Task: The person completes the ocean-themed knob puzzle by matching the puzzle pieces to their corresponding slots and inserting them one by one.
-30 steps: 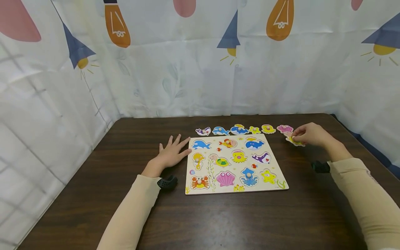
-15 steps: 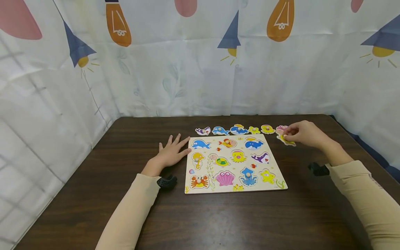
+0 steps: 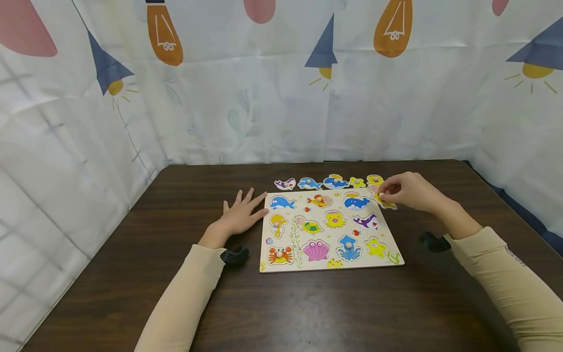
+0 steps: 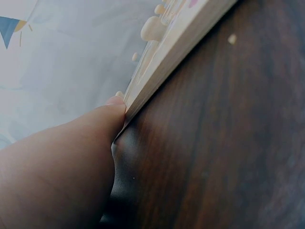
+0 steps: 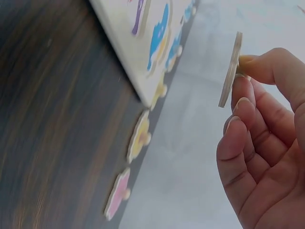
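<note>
My right hand [image 3: 412, 191] pinches the knob of a wooden turtle puzzle piece [image 3: 385, 201] over the back right corner of the puzzle board [image 3: 303, 268]. Seen edge-on in the right wrist view, that piece [image 5: 231, 71] is held up off the table. My left hand [image 3: 237, 218] lies with fingers spread at the board's left side. Its thumb [image 4: 114, 107] touches the board's edge in the left wrist view. Knobbed seahorse [image 3: 277, 226], crab [image 3: 280, 255], squid [image 3: 349, 248] and fish [image 3: 320, 201] pieces sit in the board.
Behind the board lies a row of loose pieces: purple whale [image 3: 285, 184], dolphin [image 3: 310, 184], blue whale [image 3: 335, 182], starfish [image 3: 357, 182] and octopus [image 3: 375, 180]. A pink shell piece [image 5: 116, 194] shows in the right wrist view. A printed curtain [image 3: 272, 112] hangs behind the dark table [image 3: 184, 205].
My right hand has moved left with the turtle piece, from beside the shell piece to the board's back right corner. The left hand has stayed in place.
</note>
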Action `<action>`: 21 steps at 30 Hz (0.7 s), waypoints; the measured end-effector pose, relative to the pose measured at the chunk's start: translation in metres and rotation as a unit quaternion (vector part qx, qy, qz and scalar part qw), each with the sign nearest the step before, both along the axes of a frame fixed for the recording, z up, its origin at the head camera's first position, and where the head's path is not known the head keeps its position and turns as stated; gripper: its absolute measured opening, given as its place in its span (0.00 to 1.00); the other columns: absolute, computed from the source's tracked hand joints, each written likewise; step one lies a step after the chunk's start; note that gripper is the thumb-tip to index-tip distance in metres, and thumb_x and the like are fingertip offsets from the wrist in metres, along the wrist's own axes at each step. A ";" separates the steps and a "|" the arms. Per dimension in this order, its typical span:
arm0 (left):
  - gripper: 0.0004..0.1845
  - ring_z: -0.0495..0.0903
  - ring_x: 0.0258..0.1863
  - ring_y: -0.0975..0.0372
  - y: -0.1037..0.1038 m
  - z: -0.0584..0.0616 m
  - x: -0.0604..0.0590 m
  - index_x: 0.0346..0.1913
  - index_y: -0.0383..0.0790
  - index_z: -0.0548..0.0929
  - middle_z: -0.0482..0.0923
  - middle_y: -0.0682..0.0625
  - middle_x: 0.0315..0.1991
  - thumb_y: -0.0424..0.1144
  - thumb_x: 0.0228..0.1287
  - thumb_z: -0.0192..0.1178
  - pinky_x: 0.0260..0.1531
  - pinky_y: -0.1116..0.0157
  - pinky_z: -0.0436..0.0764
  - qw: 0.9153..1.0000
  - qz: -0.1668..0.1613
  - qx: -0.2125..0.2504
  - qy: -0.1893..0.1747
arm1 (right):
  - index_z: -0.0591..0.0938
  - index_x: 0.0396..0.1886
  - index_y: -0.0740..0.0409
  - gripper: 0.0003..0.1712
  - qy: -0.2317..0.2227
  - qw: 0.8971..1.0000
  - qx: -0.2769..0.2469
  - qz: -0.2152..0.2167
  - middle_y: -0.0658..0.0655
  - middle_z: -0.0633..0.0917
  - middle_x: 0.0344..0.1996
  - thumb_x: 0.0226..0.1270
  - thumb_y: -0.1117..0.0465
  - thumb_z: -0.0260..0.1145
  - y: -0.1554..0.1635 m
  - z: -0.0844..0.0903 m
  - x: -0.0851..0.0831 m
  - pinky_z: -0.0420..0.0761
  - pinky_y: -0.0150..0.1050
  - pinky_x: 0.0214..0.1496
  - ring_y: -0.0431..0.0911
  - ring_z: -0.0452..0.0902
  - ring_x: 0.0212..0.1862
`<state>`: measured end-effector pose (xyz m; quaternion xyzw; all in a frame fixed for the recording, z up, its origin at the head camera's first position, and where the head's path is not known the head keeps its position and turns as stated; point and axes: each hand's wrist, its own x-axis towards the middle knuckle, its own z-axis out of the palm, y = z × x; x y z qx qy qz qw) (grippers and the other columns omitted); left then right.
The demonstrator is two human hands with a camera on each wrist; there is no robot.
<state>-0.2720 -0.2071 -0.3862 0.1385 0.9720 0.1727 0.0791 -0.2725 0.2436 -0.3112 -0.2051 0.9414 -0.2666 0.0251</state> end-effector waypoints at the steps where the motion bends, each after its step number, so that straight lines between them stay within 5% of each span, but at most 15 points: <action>1: 0.37 0.33 0.79 0.36 0.000 0.000 0.000 0.84 0.53 0.51 0.38 0.37 0.83 0.61 0.80 0.45 0.66 0.25 0.33 1.000 0.000 0.000 0.001 | 0.88 0.43 0.66 0.10 0.000 1.000 -0.001 0.002 0.51 0.82 0.29 0.70 0.63 0.71 -0.003 0.000 0.001 0.74 0.39 0.29 0.47 0.73 0.30; 21: 0.37 0.32 0.79 0.37 0.000 0.001 0.000 0.84 0.54 0.51 0.38 0.37 0.83 0.62 0.80 0.45 0.66 0.25 0.33 1.000 -0.002 0.004 0.000 | 0.90 0.40 0.59 0.05 0.000 0.997 -0.023 0.076 0.48 0.81 0.26 0.66 0.65 0.73 -0.062 0.003 0.013 0.75 0.37 0.31 0.46 0.74 0.33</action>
